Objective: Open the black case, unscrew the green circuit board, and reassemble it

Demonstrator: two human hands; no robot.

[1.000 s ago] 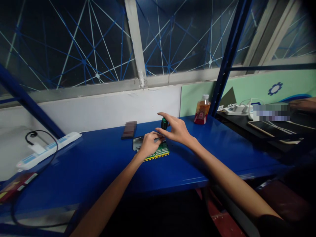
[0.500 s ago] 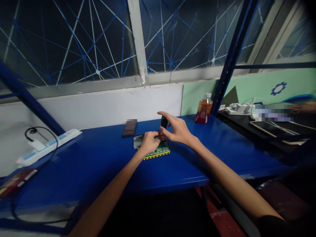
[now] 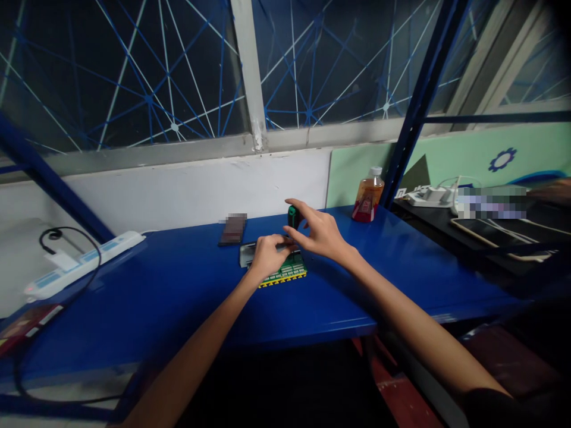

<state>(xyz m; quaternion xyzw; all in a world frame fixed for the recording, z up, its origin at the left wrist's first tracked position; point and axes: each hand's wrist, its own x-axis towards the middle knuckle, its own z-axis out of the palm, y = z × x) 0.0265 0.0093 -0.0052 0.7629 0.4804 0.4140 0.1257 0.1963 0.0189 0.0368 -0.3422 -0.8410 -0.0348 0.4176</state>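
Observation:
A screwdriver (image 3: 292, 217) with a black and green handle stands upright over a green circuit board (image 3: 289, 270) with a yellow toothed edge. My left hand (image 3: 269, 254) rests over the board, its thumb and fingertips closed around the lower part of the screwdriver; the shaft and tip are mostly hidden. Around the handle, my right hand (image 3: 319, 232) has its index finger and thumb spread apart, the index finger stretched above the handle top. A grey metal tray-like part (image 3: 246, 255) shows behind my left hand.
A dark phone-like slab (image 3: 234, 230) lies farther back on the blue table (image 3: 187, 285). At the back right stands a bottle (image 3: 368, 199) of reddish drink. On the left are a white power strip (image 3: 84, 267) and black cable. Another person's hand (image 3: 553, 189) is at the far right.
My right thumb and index finger have spread wider, uncovering more of the screwdriver handle, whose green part now faces me. My left hand stays in place.

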